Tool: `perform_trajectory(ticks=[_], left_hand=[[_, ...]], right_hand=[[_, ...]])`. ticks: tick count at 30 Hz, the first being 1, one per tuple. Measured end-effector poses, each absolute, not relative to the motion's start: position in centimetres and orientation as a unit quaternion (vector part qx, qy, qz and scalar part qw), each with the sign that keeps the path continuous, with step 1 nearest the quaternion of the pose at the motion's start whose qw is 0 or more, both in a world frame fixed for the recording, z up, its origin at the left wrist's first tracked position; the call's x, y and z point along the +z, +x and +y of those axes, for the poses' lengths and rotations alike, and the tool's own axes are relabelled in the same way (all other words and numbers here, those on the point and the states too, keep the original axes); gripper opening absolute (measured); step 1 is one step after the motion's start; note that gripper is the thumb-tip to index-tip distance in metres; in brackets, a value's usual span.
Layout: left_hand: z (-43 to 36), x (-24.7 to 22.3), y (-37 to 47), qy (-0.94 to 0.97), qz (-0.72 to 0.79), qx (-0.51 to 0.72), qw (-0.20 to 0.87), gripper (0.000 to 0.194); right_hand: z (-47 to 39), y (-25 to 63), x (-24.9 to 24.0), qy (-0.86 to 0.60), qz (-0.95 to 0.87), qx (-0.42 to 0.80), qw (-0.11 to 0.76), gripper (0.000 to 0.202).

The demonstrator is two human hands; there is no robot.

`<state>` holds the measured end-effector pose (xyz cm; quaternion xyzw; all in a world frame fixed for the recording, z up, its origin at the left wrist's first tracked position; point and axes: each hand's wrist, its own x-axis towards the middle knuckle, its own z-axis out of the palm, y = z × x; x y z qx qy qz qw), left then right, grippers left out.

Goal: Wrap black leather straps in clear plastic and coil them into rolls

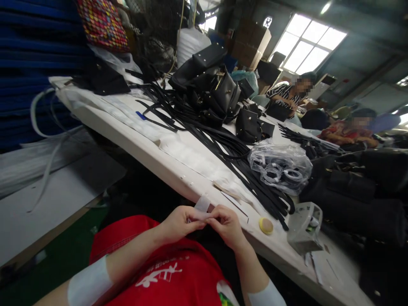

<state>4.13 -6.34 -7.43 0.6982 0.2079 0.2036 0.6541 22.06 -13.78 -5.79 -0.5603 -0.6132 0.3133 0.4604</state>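
Close to the table's near edge, above my red apron (165,272), both hands come together on a thin whitish strip (201,205) that looks like tape or film. My left hand (182,222) pinches it between thumb and fingers. From the other side my right hand (225,222) has its thumb and fingertips closed on the strip's end. Part of the strip stands up behind the fingers; the rest is hidden by them. On the table, right of my hands, lies a small round yellow-rimmed item (265,225).
Long black straps (223,146) run along the white table (127,138). Black leather bags (207,89) are piled behind them. A clear plastic bag of rolls (280,165) and a grey container (305,227) stand at right. Two people (288,95) sit farther back.
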Motion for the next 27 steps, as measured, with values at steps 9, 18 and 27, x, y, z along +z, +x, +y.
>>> perform_trajectory(ticks=[9, 18, 27], left_hand=[[-5.5, -7.9, 4.2, 0.74, 0.203, 0.191, 0.613, 0.049], [-4.2, -8.4, 4.2, 0.697, 0.235, 0.186, 0.651, 0.035], [-2.2, -8.9, -0.6, 0.812, 0.316, 0.212, 0.441, 0.05]], right_hand=[[-11.9, 21.4, -5.2, -0.572, -0.63, 0.301, 0.43, 0.006], [-8.6, 20.7, -6.1, -0.556, -0.665, 0.29, 0.405, 0.032], [9.5, 27.5, -5.1, -0.728, -0.654, 0.093, 0.182, 0.032]])
